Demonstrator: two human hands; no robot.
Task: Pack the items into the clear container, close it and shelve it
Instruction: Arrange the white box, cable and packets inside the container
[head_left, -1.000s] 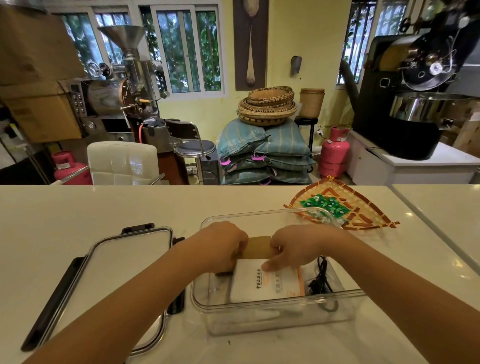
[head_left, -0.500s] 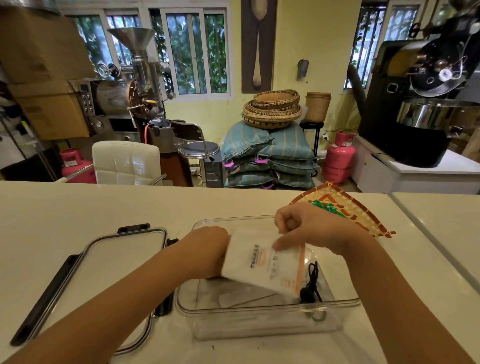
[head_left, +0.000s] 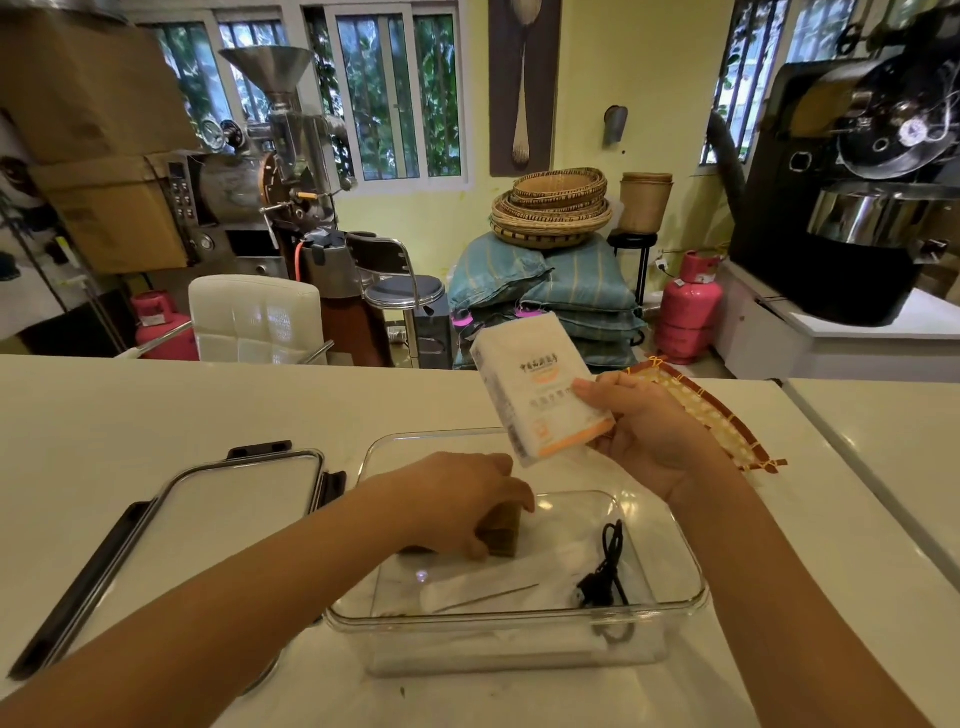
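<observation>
Clear container (head_left: 691, 597): sits open on the white counter (head_left: 156, 415). All other places here are told from this box.
Left hand (head_left: 457, 501): reaches down inside the box, at its left side. The fingers are closed around a small brown block.
Brown block (head_left: 503, 532): inside the box, near the left wall, under the left hand. I cannot tell if it touches the bottom.
Right hand (head_left: 644, 431): held up above the back right corner of the box. It grips a white packet, thumb on the front.
White packet (head_left: 540, 384): up in the air above the back edge of the box, tilted a bit. It has an orange stripe at the bottom and small writing too tiny to read.
Black cable (head_left: 605, 571): lies in a bundle inside the box, on the right side.
Lid (head_left: 228, 499): lies flat on the counter just to the left of the box. It is clear with dark clips on its edges.
Woven mat (head_left: 711, 415): on the counter behind the box to the right, partly hidden by the right hand.
</observation>
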